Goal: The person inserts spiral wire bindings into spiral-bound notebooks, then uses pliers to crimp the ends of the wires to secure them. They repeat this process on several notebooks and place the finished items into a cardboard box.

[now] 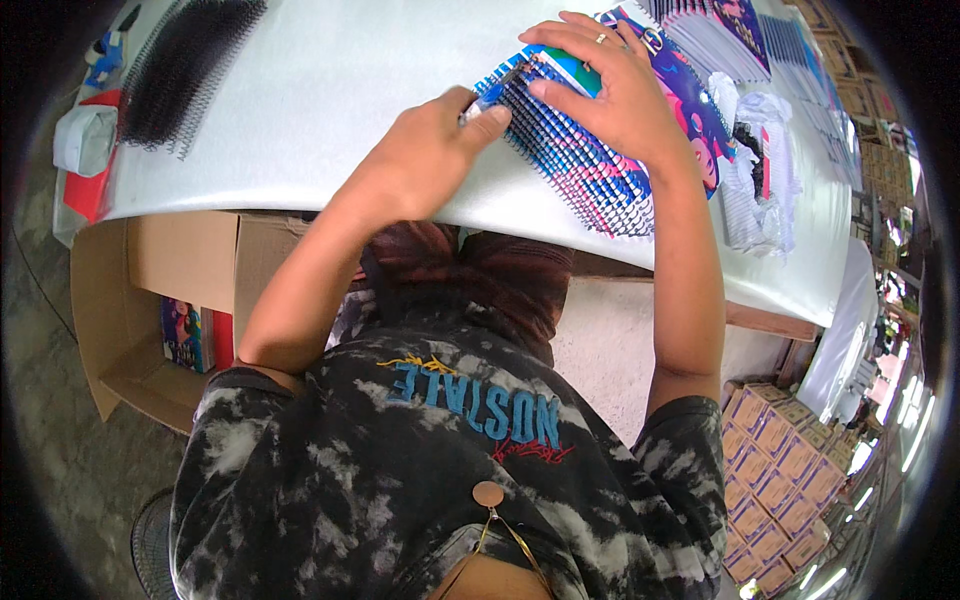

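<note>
A row of overlapping spiral notebooks point(585, 150) lies at the table's near edge, their black coils side by side and their covers blue, white and pink. My left hand point(430, 145) is closed around a small tool with blue grips, likely pliers point(492, 97); its dark tip meets a coil end at the upper left of the row. Most of the tool is hidden in my palm. Over the top notebook rests my right hand point(625, 95), fingers spread toward the far edge and thumb beside the coils. A purple illustrated cover point(690, 105) shows beyond my right wrist.
Loose black coils point(185, 70) lie at the table's far left, near a white roll point(85, 140). Crumpled white wrapping point(755, 190) and more notebooks point(700, 35) are at the right. An open cardboard box point(180, 265) with notebooks stands below left; stacked cartons point(780, 470) stand lower right.
</note>
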Demonstrator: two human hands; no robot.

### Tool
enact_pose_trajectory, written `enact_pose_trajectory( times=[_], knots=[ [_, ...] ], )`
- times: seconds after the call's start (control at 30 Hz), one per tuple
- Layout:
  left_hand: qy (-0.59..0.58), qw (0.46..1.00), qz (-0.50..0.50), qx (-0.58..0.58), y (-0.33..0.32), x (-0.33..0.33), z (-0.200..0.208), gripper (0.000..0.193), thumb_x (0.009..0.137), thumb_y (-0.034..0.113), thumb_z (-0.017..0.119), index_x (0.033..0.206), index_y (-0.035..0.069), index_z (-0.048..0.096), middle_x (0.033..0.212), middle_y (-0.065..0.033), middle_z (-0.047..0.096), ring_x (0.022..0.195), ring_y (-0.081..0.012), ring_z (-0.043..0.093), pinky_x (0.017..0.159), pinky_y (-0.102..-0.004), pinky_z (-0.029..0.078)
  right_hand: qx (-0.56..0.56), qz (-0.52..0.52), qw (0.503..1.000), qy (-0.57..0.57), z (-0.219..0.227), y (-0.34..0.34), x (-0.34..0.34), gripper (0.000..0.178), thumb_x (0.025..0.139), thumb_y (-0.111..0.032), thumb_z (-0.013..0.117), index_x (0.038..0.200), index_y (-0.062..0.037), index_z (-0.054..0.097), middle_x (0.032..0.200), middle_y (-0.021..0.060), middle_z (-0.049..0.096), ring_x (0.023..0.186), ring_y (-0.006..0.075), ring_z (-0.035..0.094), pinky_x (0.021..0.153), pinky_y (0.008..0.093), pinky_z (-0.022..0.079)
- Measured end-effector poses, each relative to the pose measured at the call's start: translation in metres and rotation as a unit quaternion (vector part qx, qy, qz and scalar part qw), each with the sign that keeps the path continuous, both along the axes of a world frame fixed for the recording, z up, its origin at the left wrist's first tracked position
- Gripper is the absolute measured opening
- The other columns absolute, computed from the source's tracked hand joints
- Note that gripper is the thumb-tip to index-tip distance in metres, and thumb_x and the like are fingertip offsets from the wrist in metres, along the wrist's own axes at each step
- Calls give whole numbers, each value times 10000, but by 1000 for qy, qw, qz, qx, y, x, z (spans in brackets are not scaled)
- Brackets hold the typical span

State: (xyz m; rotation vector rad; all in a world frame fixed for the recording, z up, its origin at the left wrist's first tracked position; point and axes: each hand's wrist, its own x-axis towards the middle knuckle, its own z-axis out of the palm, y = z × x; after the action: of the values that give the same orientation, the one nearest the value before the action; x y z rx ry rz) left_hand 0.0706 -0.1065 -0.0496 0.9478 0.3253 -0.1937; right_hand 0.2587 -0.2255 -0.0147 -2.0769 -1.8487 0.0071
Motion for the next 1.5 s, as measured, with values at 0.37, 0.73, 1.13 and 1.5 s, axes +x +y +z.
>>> enact_pose_trajectory(
  times=[0.37,0.73,1.13,1.5],
  knots=[
    [-69,958,-31,-277,3,-5,-19,661,932,516,276,1256,-45,409,996,-177,524,959,-324,570,813,-566,475,-26,-9,999,36,18,1,-15,492,707,-279,670,1144,-77,563,1199,123,544,1223,300,411,1083,479,172],
    [66,809,77,579,-16,-3,-9,585,918,518,385,1053,-25,556,746,-100,548,811,-203,587,682,-318,486,-52,-27,998,31,37,1,-33,574,661,-330,717,1137,-64,540,1197,144,524,1225,294,405,1082,528,159],
    [48,809,92,578,-17,-5,-19,510,941,452,377,1108,-2,541,643,-39,479,691,-121,539,627,-271,469,-64,-16,998,0,22,3,-21,576,648,-271,714,1144,-60,511,1204,141,509,1245,316,378,1082,541,155],
    [-62,929,-49,-362,7,-7,-35,645,927,522,307,1263,-21,395,958,-137,501,914,-287,552,810,-532,489,-104,-38,993,-28,21,9,-25,602,655,-243,688,1172,-37,458,1242,184,468,1280,386,312,1081,508,171]
  ],
)
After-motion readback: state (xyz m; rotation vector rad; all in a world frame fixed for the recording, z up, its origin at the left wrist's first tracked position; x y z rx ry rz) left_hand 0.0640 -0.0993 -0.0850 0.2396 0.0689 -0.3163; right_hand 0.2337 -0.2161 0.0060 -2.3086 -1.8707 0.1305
